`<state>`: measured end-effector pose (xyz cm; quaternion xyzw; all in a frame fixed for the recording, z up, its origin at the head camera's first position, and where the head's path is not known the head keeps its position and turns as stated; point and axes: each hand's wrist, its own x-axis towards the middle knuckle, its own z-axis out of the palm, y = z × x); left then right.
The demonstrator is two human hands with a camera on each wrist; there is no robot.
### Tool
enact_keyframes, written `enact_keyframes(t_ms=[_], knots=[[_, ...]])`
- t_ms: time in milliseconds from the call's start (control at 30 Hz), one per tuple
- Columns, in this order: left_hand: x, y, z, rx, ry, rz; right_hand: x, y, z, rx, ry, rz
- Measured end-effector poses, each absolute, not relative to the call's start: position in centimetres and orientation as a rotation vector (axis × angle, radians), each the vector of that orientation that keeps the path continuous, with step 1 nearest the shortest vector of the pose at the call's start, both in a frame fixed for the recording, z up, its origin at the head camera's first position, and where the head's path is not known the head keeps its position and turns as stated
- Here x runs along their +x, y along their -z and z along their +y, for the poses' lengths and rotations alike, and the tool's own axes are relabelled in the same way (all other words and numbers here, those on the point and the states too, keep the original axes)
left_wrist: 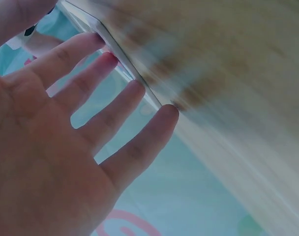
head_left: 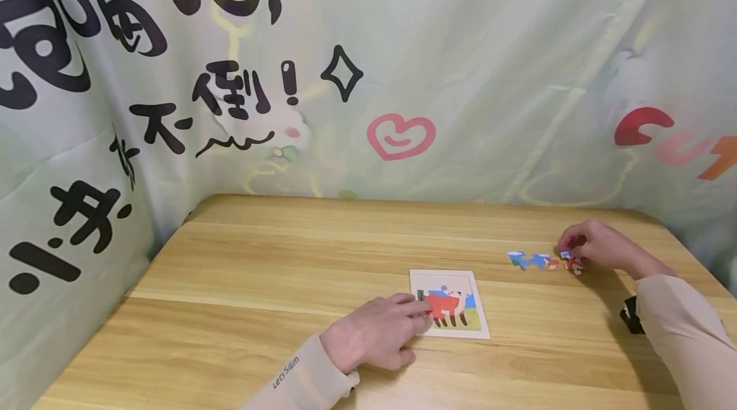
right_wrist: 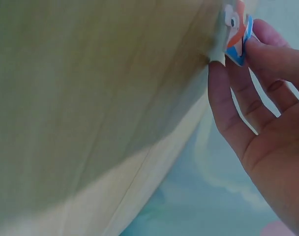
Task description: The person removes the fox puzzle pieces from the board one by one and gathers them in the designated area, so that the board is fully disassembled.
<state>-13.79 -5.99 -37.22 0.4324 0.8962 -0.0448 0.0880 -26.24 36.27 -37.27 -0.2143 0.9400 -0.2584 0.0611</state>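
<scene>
right hand seemingly picking, pinching piece right of board; spread left hand touching board; next probably needing lift

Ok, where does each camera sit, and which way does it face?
On the head: faces forward and down at the table; left hand, right hand, sleeves show.
On the left wrist: faces the board; palm and fingers show.
On the right wrist: faces puzzle pieces; thumb and fingers show.
Head and right wrist share the right hand and those pieces.
</scene>
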Motion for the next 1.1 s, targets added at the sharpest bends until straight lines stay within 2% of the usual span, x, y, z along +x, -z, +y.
enact_keyframes(t_ms=[433,1100], knots=[[-13.8,37.2,-6.0,1.338,0.177,2.677,-26.2,36.1,34.8,-0.754,0.623,3.01],[-13.4,37.0,-5.8,1.31,0.152,2.618,-25.0,35.0,24.9,-1.174,0.845,2.732]])
